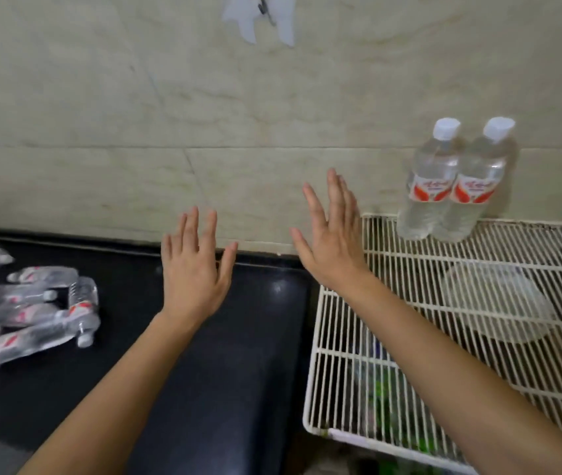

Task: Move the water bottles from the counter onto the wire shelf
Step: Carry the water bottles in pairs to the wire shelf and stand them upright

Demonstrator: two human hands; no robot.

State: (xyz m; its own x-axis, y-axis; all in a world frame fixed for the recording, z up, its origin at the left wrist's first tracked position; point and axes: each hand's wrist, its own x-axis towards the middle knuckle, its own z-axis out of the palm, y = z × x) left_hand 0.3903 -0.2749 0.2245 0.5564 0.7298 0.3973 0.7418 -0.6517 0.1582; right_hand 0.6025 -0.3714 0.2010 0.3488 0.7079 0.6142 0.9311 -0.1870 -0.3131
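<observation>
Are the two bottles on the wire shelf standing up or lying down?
Standing up. The left bottle and the right bottle rest on their bases on the wire shelf, white caps on top.

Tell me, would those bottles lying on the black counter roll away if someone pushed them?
Probably some would: the bottles are round and lie on their sides on the smooth counter, so a push could set them rolling. Heaped together, they may also bump and slide apart. They look like thin clear plastic, so likely a bit squashy.

Clear bottles [450, 186] with red-white labels; cream wire shelf [409, 303]; black counter [238, 354].
</observation>
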